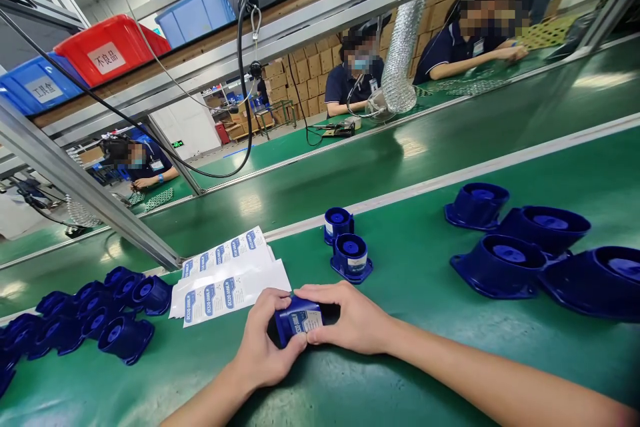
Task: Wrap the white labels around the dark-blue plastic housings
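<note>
Between my two hands, close above the green work surface, is a dark blue plastic horn housing (301, 317) lying on its side. A blue-and-white label sits on its curved wall. My left hand (265, 340) closes around its left end, thumb at the lower edge. From the right, my right hand (350, 320) grips it, with the thumb on the label and fingers over the top. Just beyond my hands lie sheets of printed labels (227, 290). Two horn housings, a labelled one (351, 257) and another (336, 223) behind it, stand upright nearby.
Several blue housings (125, 337) crowd the left side, and larger-looking ones (500, 267) stand at right. A metal post (95, 193) rises behind the label sheets. A black cable (245, 80) hangs from the shelf, which carries a red bin (107, 47). Co-workers (353, 73) sit across the conveyor.
</note>
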{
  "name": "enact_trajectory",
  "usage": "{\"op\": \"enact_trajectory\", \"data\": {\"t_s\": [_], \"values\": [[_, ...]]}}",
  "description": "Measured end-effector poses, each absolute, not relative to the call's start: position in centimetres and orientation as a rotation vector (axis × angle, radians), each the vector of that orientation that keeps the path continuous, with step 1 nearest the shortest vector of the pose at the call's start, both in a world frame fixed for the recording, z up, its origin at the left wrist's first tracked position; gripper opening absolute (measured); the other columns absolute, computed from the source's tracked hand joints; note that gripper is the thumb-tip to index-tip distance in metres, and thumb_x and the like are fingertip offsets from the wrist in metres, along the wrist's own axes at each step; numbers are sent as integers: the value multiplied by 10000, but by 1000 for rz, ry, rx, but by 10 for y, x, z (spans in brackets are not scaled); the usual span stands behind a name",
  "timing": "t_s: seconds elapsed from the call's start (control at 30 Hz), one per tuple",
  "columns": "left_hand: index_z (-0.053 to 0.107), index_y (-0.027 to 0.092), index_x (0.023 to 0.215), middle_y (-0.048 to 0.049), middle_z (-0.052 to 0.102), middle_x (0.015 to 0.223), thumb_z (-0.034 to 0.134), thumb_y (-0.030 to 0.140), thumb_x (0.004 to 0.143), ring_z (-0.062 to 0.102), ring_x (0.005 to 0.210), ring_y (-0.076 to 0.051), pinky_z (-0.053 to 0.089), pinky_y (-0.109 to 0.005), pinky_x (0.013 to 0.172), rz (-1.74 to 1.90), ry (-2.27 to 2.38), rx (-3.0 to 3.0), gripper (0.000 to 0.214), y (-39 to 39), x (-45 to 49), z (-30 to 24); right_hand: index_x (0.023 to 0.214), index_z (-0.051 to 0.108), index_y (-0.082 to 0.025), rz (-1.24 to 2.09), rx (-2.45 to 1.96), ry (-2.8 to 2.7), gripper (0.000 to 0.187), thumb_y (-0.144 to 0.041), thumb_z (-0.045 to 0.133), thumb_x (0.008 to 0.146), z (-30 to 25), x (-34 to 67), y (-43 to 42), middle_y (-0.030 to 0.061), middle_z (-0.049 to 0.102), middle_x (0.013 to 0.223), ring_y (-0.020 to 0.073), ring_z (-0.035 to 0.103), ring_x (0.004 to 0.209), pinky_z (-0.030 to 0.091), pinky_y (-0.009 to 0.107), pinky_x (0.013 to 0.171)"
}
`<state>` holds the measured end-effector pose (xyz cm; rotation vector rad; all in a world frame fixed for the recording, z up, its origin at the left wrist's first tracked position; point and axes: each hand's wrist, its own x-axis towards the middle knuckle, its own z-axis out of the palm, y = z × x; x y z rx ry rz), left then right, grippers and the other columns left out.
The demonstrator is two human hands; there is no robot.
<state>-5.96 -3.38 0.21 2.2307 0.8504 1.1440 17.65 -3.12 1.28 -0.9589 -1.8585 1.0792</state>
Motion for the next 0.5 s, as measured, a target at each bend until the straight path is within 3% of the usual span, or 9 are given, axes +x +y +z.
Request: {"op": "enact_trajectory", "data": {"t_s": [0.5], "values": [[555, 258, 1155, -82, 615, 1153, 797, 325, 881, 640, 1073, -282, 531, -446, 931, 1098, 898, 2141, 371, -34, -59, 2, 1408, 718, -191, 1050, -1003, -1914, 730, -464, 912, 760, 7, 178, -29, 146, 722, 1420, 395, 659, 1331, 496, 511, 1169]]}}
